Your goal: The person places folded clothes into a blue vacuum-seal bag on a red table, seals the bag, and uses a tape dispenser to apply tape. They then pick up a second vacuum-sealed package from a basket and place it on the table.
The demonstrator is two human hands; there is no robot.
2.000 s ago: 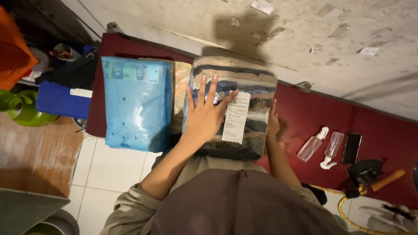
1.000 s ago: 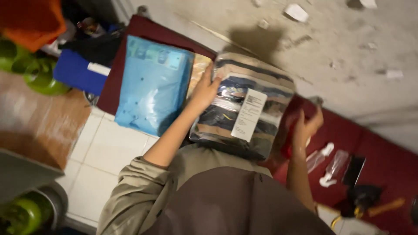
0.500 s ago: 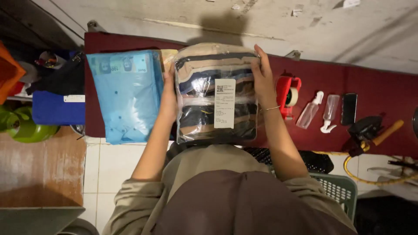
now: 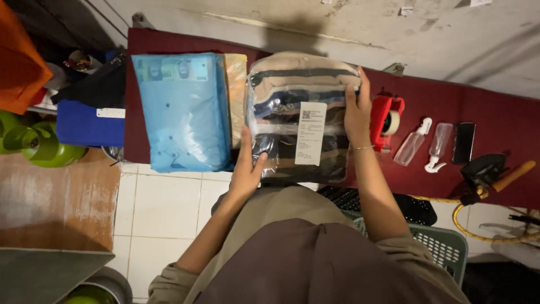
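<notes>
Compared with half a second ago, little is changed. The clear garment package (image 4: 301,118) is gripped at its sides by the left hand (image 4: 247,166) and right hand (image 4: 357,115), on the red table (image 4: 484,112).

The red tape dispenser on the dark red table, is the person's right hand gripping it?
No, the right hand grips the clear plastic-wrapped striped clothing package; the red tape dispenser sits beside it, unheld.

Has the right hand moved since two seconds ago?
Yes. The right hand was low at the clear-wrapped striped bundle's right edge, then lifted off; now it grips that edge higher up, beside the red tape dispenser. The left hand holds the lower-left corner.
</notes>
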